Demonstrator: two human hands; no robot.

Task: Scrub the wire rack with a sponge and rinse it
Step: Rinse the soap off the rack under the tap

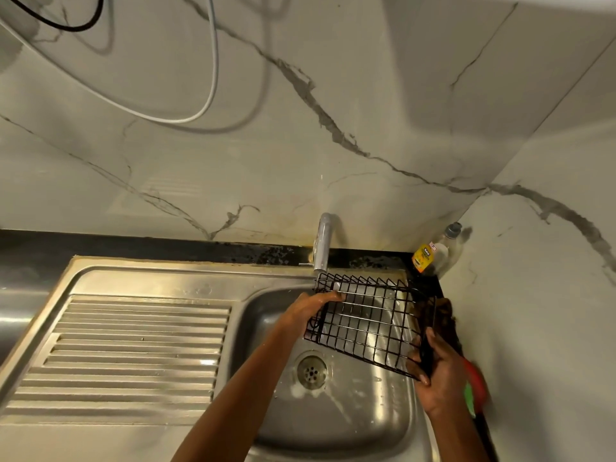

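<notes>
The wire rack (363,323) hangs tilted over the sink (160,278) under the tap (322,243), long axis spanning both hands: left hand (308,308) gripping its far-left edge, right hand (436,371) clutching the near-right corner

reaching forward with both forearms; left hand (311,306) lying wet, fingers stretched out and curling at the tips; right hand (438,370) gripping with thumb raised on top, fingers curled beneath.
</notes>
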